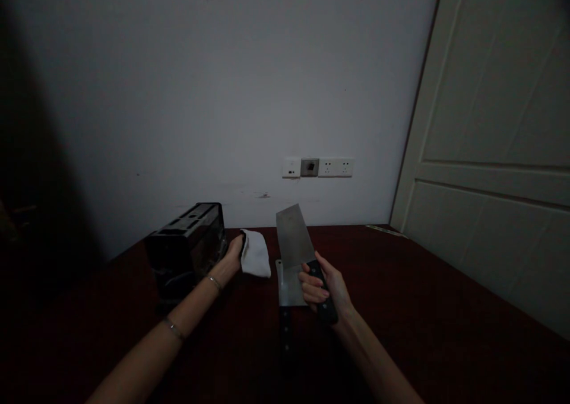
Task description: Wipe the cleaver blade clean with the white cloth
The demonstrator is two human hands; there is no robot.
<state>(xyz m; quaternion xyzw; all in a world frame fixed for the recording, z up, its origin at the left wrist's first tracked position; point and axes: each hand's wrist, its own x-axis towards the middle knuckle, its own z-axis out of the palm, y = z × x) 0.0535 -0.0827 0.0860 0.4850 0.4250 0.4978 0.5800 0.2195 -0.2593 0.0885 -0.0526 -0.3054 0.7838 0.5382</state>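
Above dark-red tabletop (378,273): cleaver (294,235), broad grey steel blade, angular corners, black riveted handle (327,310) clamped in right hand (329,285). Left hand (234,251) grasps soft white cloth (255,254). Second cleaver (291,288) lies below.

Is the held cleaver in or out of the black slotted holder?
Out: the cleaver is in the right hand, its blade bare and apart from the black slotted holder.

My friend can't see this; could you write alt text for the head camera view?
A right hand grips a cleaver by its black handle; the left hand holds a white cloth beside a black slotted box. A second cleaver lies on the dark table.
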